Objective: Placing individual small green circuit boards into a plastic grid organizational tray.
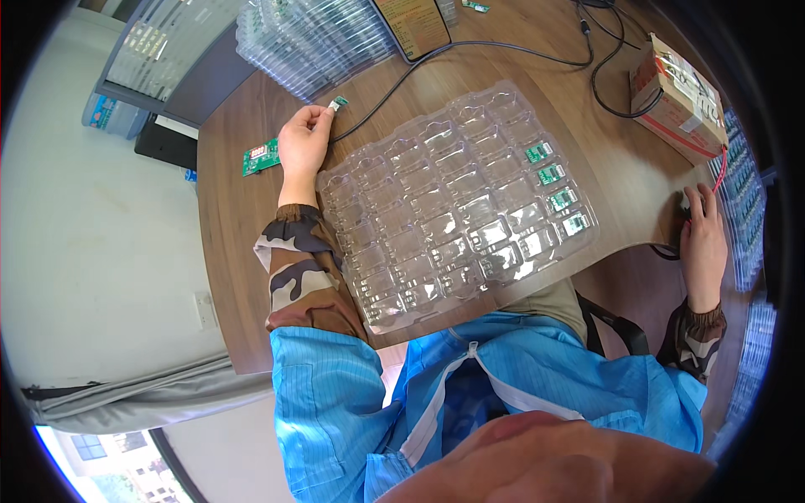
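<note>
you are looking down from your own head at a brown wooden bench [251, 251], your body in a blue work coat with camouflage cuffs at the bottom of the view.

your left hand [303, 144] reaches out over the bench, and its fingers [317, 117] pinch a small green circuit board [338, 103] at the end of a thin black cable [470, 46]. the board is held just above the bench, beyond the far left corner of a clear plastic blister tray [436, 218]. it looks very light and stiff, but fragile — judge it as something to hold by its bare edges, not by the parts on its face, and with a gentle pinch, since the cable could tug it.

the tray lies flat in front of you, thin and flexible looking, likely to bend if lifted by one corner. most pockets are bare; four small green boards [553, 186] sit in the pockets along its right side.

a larger green board [261, 157] lies on the bench just left of your left hand.

your right hand [703, 236] rests at the right edge of the bench, fingers curled loosely over something small and dark — you cannot tell whether they grip it. a cardboard box [679, 99] with red wires sits beyond it, and stacks of clear trays [310, 38] stand at the far side.
</note>
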Available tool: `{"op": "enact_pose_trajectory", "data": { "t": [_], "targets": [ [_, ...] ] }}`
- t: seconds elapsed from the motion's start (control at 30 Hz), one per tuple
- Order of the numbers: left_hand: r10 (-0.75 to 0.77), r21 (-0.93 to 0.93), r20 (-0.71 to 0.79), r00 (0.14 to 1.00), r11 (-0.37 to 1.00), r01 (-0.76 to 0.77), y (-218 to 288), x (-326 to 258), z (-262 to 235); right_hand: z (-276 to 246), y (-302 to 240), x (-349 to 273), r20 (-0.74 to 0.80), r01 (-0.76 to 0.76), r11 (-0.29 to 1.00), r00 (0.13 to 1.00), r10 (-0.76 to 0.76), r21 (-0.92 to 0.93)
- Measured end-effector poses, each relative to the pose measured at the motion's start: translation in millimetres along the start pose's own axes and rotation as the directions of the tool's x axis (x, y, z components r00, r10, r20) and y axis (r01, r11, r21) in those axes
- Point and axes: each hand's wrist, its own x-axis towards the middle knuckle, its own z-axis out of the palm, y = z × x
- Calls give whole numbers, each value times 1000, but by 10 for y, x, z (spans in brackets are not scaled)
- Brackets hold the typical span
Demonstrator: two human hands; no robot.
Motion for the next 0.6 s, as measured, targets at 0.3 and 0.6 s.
{"op": "enact_pose_trajectory", "data": {
  "t": [0.3, 0.6],
  "targets": [
    [7, -51, 8, 1000, 999, -7, -37, 27, -3, -6, 10, 70, 47, -5, 1000, 999, 6, -20],
    [3, -47, 42, 999, 999, -1, 20, -8, -10, 2, -10, 127, 51, -4, 1000, 999, 6, -28]
  ]
}}
